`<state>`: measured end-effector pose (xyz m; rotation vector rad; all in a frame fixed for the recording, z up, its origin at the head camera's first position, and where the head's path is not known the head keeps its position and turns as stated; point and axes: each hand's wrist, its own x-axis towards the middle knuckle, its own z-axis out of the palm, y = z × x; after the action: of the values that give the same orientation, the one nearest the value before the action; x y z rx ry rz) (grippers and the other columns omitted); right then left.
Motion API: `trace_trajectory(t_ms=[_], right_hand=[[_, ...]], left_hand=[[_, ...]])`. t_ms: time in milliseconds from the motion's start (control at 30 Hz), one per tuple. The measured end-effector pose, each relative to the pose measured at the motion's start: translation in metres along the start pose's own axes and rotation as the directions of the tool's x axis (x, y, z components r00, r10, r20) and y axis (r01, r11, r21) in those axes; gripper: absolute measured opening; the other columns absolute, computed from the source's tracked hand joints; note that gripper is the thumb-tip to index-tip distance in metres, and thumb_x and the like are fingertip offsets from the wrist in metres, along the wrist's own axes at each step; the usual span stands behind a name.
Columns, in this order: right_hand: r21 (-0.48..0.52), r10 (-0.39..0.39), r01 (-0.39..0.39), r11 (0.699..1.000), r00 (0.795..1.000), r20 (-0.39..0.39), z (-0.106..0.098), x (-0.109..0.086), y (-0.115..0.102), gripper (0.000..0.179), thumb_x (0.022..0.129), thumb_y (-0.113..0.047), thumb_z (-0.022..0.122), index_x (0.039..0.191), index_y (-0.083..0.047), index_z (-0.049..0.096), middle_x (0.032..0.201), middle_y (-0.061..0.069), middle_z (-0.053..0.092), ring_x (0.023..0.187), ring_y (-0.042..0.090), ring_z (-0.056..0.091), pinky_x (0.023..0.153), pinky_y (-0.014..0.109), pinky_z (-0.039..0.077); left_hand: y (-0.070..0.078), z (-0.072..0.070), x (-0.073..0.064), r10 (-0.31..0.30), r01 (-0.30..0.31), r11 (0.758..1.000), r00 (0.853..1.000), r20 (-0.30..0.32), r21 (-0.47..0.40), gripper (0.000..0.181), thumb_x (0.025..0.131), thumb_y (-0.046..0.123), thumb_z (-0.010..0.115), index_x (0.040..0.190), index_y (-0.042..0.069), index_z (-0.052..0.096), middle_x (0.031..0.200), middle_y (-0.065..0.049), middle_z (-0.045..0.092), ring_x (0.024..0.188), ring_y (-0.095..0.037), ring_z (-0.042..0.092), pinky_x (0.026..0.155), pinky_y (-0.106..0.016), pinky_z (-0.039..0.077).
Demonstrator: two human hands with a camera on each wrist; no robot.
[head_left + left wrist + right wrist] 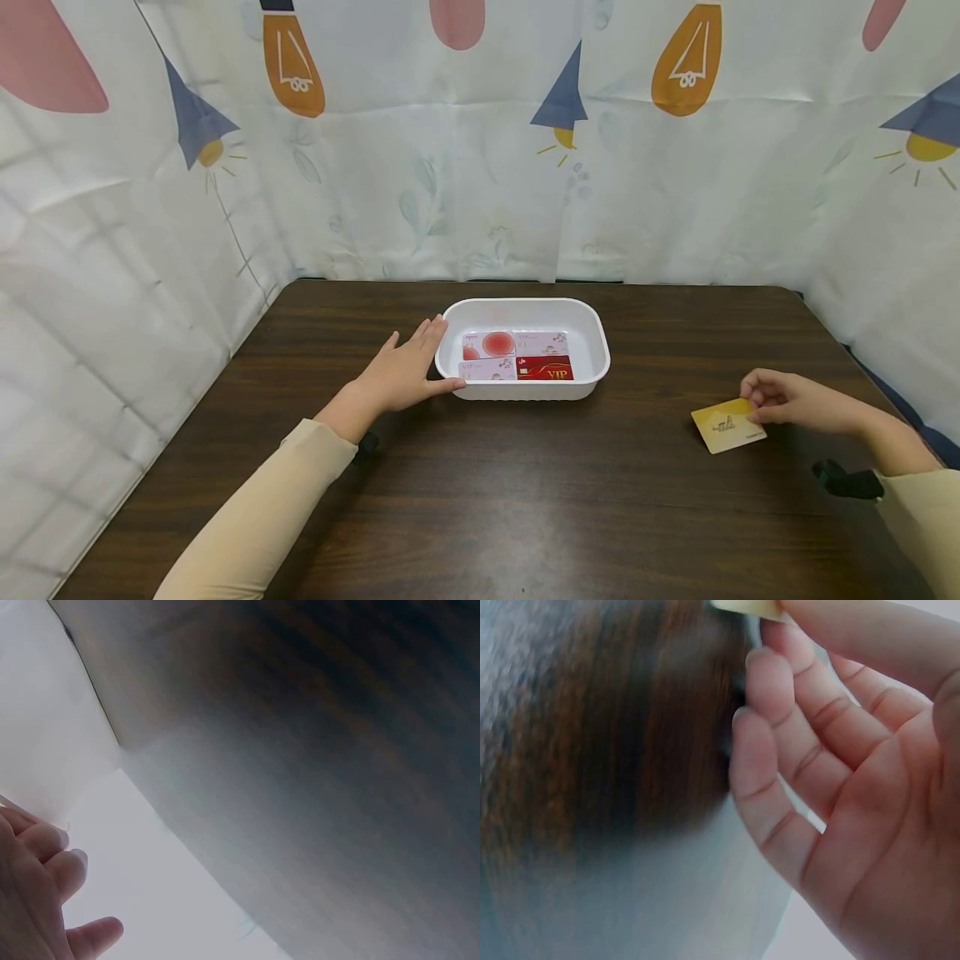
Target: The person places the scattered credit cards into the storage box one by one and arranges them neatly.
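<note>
A white plastic tray (525, 390) stands toward the far side of the table. Flat on its bottom lie several cards: a red VIP card (544, 367), a pink card with a red circle (488, 345) and pale pink VIP cards (542, 342). My left hand (403, 367) rests at the tray's left end, fingers straight and spread, with fingertips and thumb right at the rim. Over at the right, my right hand (795, 402) pinches a yellow card (727, 425) by its edge between thumb and fingers. In the right wrist view only a sliver of that card (748, 607) shows.
The dark wooden table (480, 500) fills the lower part of the head view. Behind and beside it hangs a white curtain (480, 192) printed with lamps and bulbs. A black strap end (847, 481) hangs by the right wrist.
</note>
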<state>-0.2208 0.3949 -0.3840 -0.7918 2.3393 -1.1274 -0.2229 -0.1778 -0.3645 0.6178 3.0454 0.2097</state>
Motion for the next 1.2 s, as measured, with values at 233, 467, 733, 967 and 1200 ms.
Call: trace_trajectory(t_ms=[233, 467, 733, 967, 1200], right_hand=[[0.139, 0.113, -0.108, 0.984, 0.993, -0.028, -0.005, -0.008, 0.003, 0.023, 0.095, -0.005, 0.051, 0.113, 0.006, 0.044, 0.097, 0.011, 0.055, 0.08, 0.015, 0.058, 0.065, 0.033, 0.053], [0.267, 0.197, -0.169, 0.949, 0.977, -0.083, -0.008, -0.017, 0.012, 0.026, 0.096, -0.007, 0.049, 0.122, -0.006, 0.049, 0.106, 0.003, 0.058, 0.091, 0.015, 0.061, 0.072, 0.036, 0.054], [0.417, 0.255, -0.145, 0.897, 0.941, -0.222, -0.011, -0.017, 0.008, 0.026, 0.096, -0.006, 0.05, 0.117, -0.02, 0.056, 0.107, -0.008, 0.061, 0.09, 0.015, 0.063, 0.075, 0.032, 0.053], [0.448, 0.234, -0.079, 0.891, 0.924, -0.302, -0.011, -0.009, -0.011, 0.025, 0.096, -0.004, 0.05, 0.116, -0.016, 0.056, 0.106, -0.005, 0.058, 0.088, 0.014, 0.063, 0.072, 0.032, 0.054], [0.564, 0.172, 0.053, 0.824, 0.925, -0.338, -0.01, 0.005, -0.036, 0.023, 0.096, 0.0, 0.047, 0.115, -0.012, 0.053, 0.102, 0.0, 0.057, 0.087, 0.013, 0.062, 0.069, 0.028, 0.054]], left_hand=[[0.001, -0.001, -0.001, 0.001, -0.001, 1.0, 1.0, 0.0, 0.003, 0.112, 0.072, 0.085, 0.031, 0.15, 0.008, 0.006, 0.155, -0.005, 0.01, 0.14, -0.019, 0.01, 0.107, -0.056, 0.01], [0.0, 0.0, -0.001, 0.003, -0.003, 1.0, 1.0, 0.0, 0.003, 0.112, 0.072, 0.085, 0.031, 0.15, 0.008, 0.005, 0.155, -0.005, 0.009, 0.14, -0.018, 0.009, 0.107, -0.056, 0.01], [-0.001, 0.001, -0.001, 0.004, -0.004, 1.0, 1.0, -0.004, 0.008, 0.112, 0.072, 0.085, 0.03, 0.15, 0.008, 0.005, 0.155, -0.004, 0.009, 0.14, -0.018, 0.009, 0.107, -0.056, 0.011], [0.0, 0.001, -0.002, 0.009, -0.009, 1.0, 1.0, -0.009, 0.002, 0.112, 0.073, 0.085, 0.031, 0.15, 0.008, 0.005, 0.155, -0.005, 0.009, 0.14, -0.019, 0.009, 0.107, -0.056, 0.011], [-0.001, 0.001, -0.001, 0.007, -0.007, 1.0, 1.0, -0.009, 0.003, 0.112, 0.072, 0.085, 0.03, 0.15, 0.008, 0.005, 0.155, -0.005, 0.009, 0.14, -0.019, 0.009, 0.107, -0.057, 0.012]])
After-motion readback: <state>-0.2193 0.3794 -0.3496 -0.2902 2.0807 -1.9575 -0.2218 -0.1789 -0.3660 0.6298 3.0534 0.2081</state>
